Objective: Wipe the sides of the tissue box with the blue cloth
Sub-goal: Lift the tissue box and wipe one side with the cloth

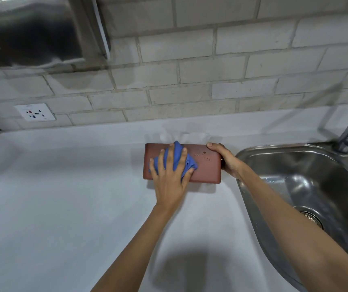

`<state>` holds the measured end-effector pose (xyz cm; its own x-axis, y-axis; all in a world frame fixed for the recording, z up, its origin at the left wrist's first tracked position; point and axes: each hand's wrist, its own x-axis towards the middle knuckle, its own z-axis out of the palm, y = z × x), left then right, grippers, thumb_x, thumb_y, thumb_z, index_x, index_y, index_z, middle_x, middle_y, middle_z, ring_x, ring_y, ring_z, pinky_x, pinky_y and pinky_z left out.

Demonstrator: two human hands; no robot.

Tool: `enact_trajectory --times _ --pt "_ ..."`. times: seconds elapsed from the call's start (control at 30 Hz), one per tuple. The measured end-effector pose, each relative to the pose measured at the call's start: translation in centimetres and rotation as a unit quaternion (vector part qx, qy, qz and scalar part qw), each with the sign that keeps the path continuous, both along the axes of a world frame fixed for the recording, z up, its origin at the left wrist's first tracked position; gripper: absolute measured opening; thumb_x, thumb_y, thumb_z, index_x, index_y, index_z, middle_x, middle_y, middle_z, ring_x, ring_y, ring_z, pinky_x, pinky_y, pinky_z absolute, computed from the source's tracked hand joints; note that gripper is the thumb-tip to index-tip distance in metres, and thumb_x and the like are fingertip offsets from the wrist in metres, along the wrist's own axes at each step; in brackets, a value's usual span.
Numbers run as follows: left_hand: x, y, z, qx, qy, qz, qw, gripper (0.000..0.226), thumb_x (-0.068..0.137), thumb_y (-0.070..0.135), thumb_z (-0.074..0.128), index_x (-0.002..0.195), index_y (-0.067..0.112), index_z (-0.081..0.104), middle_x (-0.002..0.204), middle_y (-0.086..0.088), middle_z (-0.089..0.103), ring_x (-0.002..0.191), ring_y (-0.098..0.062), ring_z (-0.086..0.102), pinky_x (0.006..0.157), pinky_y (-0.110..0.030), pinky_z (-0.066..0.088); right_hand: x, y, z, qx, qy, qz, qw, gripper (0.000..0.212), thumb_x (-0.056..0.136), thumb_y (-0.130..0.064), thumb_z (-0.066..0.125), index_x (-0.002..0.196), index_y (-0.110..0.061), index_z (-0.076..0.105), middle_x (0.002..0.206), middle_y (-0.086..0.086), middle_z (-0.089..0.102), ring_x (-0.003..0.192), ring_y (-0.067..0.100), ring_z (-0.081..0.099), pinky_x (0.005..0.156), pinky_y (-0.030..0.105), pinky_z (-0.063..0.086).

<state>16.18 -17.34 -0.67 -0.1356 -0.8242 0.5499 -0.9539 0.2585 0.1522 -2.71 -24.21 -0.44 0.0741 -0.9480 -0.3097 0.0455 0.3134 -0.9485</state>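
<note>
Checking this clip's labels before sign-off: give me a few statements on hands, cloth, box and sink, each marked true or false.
1. The left hand presses the blue cloth on the tissue box. True.
2. The right hand is off the box. False: it grips the box's right end.
3. The sink lies to the right of the box. True.
4. The cloth is in the sink. False: it is on the box.
5. The box stands on the counter. True.
</note>
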Motion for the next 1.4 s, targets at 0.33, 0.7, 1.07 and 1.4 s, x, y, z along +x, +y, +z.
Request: enact_trajectory --times 0.33,0.7,1.07,1.4 --pt "-4.0 -1.8 2.0 0.027 0.075 0.058 0.995 0.054 0.092 0.049 0.033 0.136 0.024 0.051 0.142 -0.015 0.050 0.125 -0.037 0.050 0.104 -0.058 0.035 -0.2 -0.3 -0.5 0.001 0.008 -0.004 1.000 0.097 0.077 -0.053 0.064 0.150 -0.009 0.019 0.124 0.007 0.059 0.100 0.017 0.060 0.078 0.029 0.048" --pt "-3.9 -1.2 1.8 0.029 0.081 0.100 0.991 0.054 0.092 0.047 0.034 0.136 0.020 0.051 0.141 -0.018 0.049 0.122 -0.039 0.052 0.103 -0.057 0.037 -0.2 -0.7 -0.6 0.013 0.010 0.001 1.000 0.095 0.076 -0.053 0.064 0.150 -0.011 0.021 0.121 0.007 0.058 0.096 0.015 0.058 0.072 0.027 0.046" --pt "-4.8 0.1 1.0 0.005 0.074 0.088 0.993 0.048 0.089 0.041 0.054 0.130 0.017 0.058 0.134 -0.019 0.057 0.113 -0.040 0.059 0.099 -0.059 0.042 -0.3 -0.8 -0.6 0.016 0.014 0.001 1.000 0.095 0.073 -0.054 0.066 0.147 -0.012 0.024 0.107 0.001 0.060 0.094 0.015 0.059 0.074 0.029 0.048" --pt "-2.5 0.1 -1.1 -0.026 0.045 0.071 0.996 0.056 0.091 0.050 0.037 0.131 0.017 0.057 0.133 -0.020 0.057 0.113 -0.039 0.059 0.097 -0.056 0.044 -0.5 -0.4 0.3 0.023 0.039 0.012 0.999 0.124 0.046 -0.064 0.069 0.149 -0.014 0.022 0.100 0.001 0.060 0.088 0.016 0.060 0.070 0.027 0.047"
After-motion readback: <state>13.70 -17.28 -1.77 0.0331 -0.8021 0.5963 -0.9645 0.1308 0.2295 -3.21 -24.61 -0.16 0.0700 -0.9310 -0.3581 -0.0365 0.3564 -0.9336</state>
